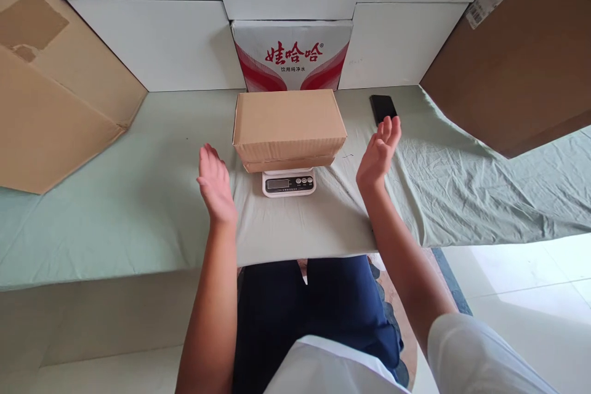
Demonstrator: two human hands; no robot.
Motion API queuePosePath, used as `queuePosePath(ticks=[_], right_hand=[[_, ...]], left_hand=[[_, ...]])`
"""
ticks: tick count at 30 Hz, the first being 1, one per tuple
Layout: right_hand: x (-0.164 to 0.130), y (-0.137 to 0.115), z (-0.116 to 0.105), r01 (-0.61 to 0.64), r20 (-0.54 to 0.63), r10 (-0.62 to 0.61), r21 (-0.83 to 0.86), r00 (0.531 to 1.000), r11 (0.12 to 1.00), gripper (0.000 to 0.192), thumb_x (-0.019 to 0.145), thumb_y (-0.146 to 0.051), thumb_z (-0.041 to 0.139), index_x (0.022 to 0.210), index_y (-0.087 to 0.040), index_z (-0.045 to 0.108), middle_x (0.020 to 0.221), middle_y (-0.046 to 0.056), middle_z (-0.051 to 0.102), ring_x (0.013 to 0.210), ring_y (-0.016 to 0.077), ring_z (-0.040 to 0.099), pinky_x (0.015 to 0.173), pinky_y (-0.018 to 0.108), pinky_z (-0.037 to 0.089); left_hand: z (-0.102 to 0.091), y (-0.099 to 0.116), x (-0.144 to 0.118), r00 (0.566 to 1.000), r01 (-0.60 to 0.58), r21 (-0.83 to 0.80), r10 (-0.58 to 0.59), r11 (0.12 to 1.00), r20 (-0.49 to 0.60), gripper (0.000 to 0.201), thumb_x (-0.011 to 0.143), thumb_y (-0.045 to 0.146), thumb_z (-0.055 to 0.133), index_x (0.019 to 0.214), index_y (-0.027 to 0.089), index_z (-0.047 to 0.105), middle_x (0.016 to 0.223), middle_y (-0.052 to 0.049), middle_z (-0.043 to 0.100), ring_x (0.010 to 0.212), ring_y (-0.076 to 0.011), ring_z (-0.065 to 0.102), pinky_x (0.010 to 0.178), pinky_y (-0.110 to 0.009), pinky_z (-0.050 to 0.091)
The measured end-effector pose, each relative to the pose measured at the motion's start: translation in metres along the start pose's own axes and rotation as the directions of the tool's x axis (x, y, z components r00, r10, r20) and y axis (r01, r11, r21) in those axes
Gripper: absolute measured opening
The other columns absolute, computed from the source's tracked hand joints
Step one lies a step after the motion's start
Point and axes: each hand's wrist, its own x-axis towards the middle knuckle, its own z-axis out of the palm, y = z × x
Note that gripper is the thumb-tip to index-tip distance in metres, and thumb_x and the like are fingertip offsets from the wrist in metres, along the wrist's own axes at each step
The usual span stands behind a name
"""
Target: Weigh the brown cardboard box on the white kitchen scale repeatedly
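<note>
A closed brown cardboard box rests on a small white digital scale at the middle of the cloth-covered table. My left hand is raised to the left of the box, palm facing it, fingers apart, holding nothing. My right hand is raised to the right of the box, palm inward, also empty. Neither hand touches the box; a gap shows on each side.
A black phone lies behind my right hand. A red-and-white water carton stands behind the box against white panels. Large brown cardboard sheets lean at the left and right. The table's front edge is near my lap.
</note>
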Motion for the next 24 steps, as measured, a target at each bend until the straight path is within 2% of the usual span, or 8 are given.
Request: queuePosePath(ticks=[3, 5, 8, 12, 17, 20, 22, 24], right_hand=[[-0.013, 0.001, 0.010, 0.006, 0.135, -0.006, 0.006, 0.991, 1.000, 0.085, 0.086, -0.075, 0.033, 0.162, -0.045, 0.008, 0.174, -0.004, 0.022, 0.167, 0.0312, 0.016, 0.133, 0.068, 0.020], [-0.027, -0.004, 0.020, -0.001, 0.241, -0.016, 0.066, 0.970, 0.998, 0.084, 0.087, -0.074, 0.040, 0.161, -0.047, 0.010, 0.175, -0.007, 0.019, 0.168, 0.0299, 0.013, 0.135, 0.065, 0.018], [-0.042, -0.017, 0.031, -0.075, 0.360, 0.008, 0.173, 0.933, 0.982, 0.081, 0.088, -0.068, 0.048, 0.159, -0.047, 0.015, 0.176, -0.008, 0.019, 0.168, 0.0285, 0.014, 0.137, 0.061, 0.017], [-0.049, -0.030, 0.037, -0.140, 0.422, 0.059, 0.163, 0.905, 0.977, 0.081, 0.086, -0.067, 0.051, 0.158, -0.041, 0.025, 0.171, -0.003, 0.031, 0.161, 0.0304, 0.027, 0.135, 0.056, 0.027], [-0.049, -0.035, 0.042, -0.125, 0.415, 0.039, 0.182, 0.909, 0.975, 0.082, 0.084, -0.067, 0.052, 0.157, -0.042, 0.025, 0.163, -0.001, 0.042, 0.150, 0.0328, 0.040, 0.129, 0.056, 0.037], [-0.036, -0.037, 0.049, -0.079, 0.402, -0.009, 0.200, 0.916, 0.977, 0.083, 0.084, -0.067, 0.052, 0.157, -0.040, 0.023, 0.164, 0.000, 0.039, 0.152, 0.0335, 0.038, 0.130, 0.056, 0.035], [-0.018, -0.037, 0.061, -0.020, 0.395, -0.059, 0.193, 0.917, 0.981, 0.082, 0.086, -0.069, 0.049, 0.157, -0.040, 0.022, 0.166, -0.001, 0.035, 0.156, 0.0326, 0.031, 0.133, 0.054, 0.029], [0.003, -0.034, 0.078, 0.020, 0.399, -0.097, 0.193, 0.912, 0.981, 0.080, 0.087, -0.069, 0.047, 0.157, -0.039, 0.020, 0.168, -0.001, 0.031, 0.159, 0.0313, 0.026, 0.134, 0.054, 0.025]], left_hand=[[0.008, 0.002, -0.005, 0.998, -0.002, 0.006, 0.002, 1.000, 0.062, 0.075, 0.093, 0.081, 0.028, 0.157, 0.045, 0.041, 0.176, 0.007, 0.026, 0.166, -0.0223, 0.015, 0.136, -0.042, 0.016], [0.014, 0.004, -0.008, 0.992, 0.007, 0.014, -0.009, 1.000, 0.124, 0.080, 0.091, 0.083, 0.032, 0.159, 0.041, 0.040, 0.176, 0.004, 0.027, 0.165, -0.0240, 0.017, 0.136, -0.042, 0.018], [0.021, 0.005, -0.009, 0.980, 0.028, 0.032, -0.033, 0.999, 0.194, 0.091, 0.086, 0.087, 0.038, 0.161, 0.035, 0.038, 0.174, -0.003, 0.031, 0.164, -0.0281, 0.024, 0.134, -0.043, 0.024], [0.025, 0.004, -0.007, 0.977, 0.030, 0.036, -0.037, 0.999, 0.211, 0.089, 0.087, 0.084, 0.041, 0.160, 0.033, 0.041, 0.171, -0.006, 0.039, 0.162, -0.0303, 0.029, 0.132, -0.045, 0.028], [0.028, 0.009, -0.002, 0.977, 0.031, 0.048, -0.040, 0.998, 0.211, 0.087, 0.086, 0.086, 0.042, 0.155, 0.033, 0.048, 0.168, -0.007, 0.043, 0.161, -0.0305, 0.033, 0.131, -0.043, 0.029], [0.029, 0.019, 0.017, 0.972, 0.021, 0.015, -0.024, 1.000, 0.233, 0.088, 0.083, 0.088, 0.045, 0.153, 0.034, 0.050, 0.165, -0.006, 0.047, 0.160, -0.0311, 0.034, 0.130, -0.043, 0.031], [0.029, 0.022, 0.042, 0.966, 0.006, -0.008, -0.004, 1.000, 0.257, 0.089, 0.080, 0.090, 0.047, 0.151, 0.036, 0.053, 0.165, -0.003, 0.048, 0.161, -0.0303, 0.032, 0.131, -0.042, 0.029], [0.031, 0.016, 0.071, 0.962, 0.021, -0.011, -0.017, 1.000, 0.274, 0.090, 0.078, 0.092, 0.045, 0.149, 0.038, 0.055, 0.165, -0.001, 0.047, 0.161, -0.0287, 0.031, 0.132, -0.040, 0.027]])
